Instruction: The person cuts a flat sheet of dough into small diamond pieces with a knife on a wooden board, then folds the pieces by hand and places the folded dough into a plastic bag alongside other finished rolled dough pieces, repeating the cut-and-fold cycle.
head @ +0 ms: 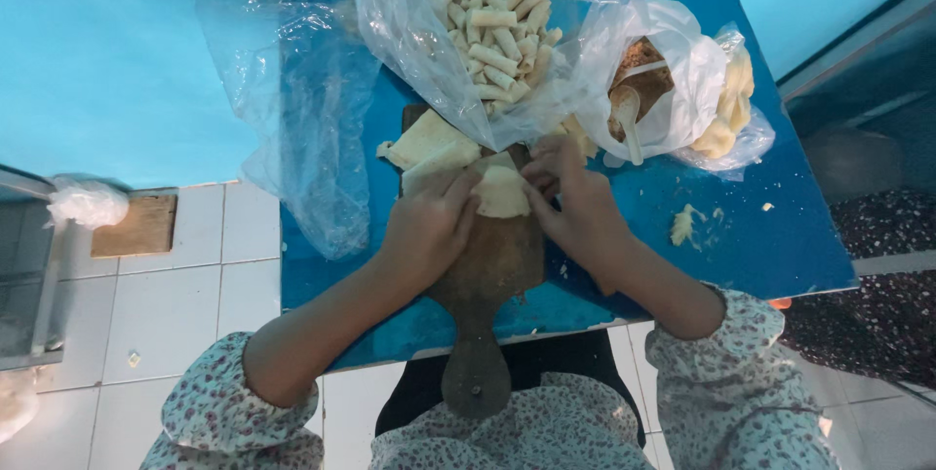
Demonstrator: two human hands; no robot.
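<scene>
Dough wrapper [501, 191] on blue table [780, 236]

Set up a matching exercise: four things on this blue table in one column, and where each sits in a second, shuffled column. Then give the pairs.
Things:
1. finished rolls
2. white spoon
3. wrapper being folded
4. wooden board

Places:
A. between the left hand and right hand
B. under both hands, handle past the table's near edge
C. in the brown filling inside the white bag
D. piled in the clear plastic bag

Pairs: 1-D, 2-C, 3-A, 4-B
</scene>
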